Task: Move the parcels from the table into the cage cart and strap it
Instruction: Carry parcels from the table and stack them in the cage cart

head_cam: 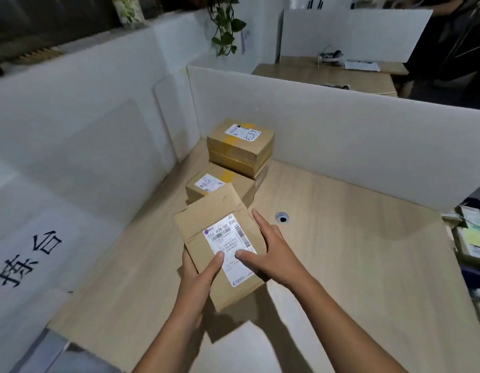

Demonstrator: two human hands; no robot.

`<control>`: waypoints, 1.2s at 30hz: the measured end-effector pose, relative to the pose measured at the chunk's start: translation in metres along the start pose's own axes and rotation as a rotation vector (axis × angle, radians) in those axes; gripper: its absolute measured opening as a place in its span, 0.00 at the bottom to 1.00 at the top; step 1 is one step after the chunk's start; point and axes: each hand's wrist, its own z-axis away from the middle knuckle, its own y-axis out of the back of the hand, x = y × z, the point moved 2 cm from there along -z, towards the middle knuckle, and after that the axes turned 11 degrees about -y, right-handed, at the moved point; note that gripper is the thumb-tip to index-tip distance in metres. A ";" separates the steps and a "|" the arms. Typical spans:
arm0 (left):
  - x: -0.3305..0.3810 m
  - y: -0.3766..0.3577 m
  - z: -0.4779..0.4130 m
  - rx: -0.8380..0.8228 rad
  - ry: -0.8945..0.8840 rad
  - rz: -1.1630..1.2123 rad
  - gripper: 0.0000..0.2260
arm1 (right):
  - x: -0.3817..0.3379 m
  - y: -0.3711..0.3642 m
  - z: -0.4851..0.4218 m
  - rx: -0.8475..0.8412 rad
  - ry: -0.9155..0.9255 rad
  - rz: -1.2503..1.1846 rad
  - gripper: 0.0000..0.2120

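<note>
Tilting slightly above the near-left part of the table (pixel 341 238), a flat cardboard parcel (pixel 206 219) is held between both hands. Its lower left edge is gripped by the left hand (pixel 198 278), with the fingers curled underneath and the thumb laid on the white label (pixel 230 246). The right hand (pixel 276 254) is kept nearly flat, its index finger stretched along the parcel's right edge and its thumb pressed on the label. Two more parcels are stacked in the table's far-left corner, the upper parcel (pixel 241 142) set on the lower parcel (pixel 220 184), against the white partition (pixel 341 125).
</note>
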 end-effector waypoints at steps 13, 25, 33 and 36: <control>-0.043 0.048 0.229 0.393 0.046 -0.049 0.30 | 0.073 -0.085 0.147 -0.485 0.022 -0.006 0.49; -0.071 0.137 0.424 1.044 -0.029 0.056 0.35 | 0.027 -0.241 0.257 -0.945 0.336 0.293 0.35; -0.089 0.180 0.597 1.427 -0.045 0.159 0.36 | 0.044 -0.360 0.402 -1.247 0.357 0.446 0.37; -0.100 0.186 0.655 1.569 -0.070 0.168 0.34 | 0.051 -0.392 0.457 -1.359 0.424 0.524 0.38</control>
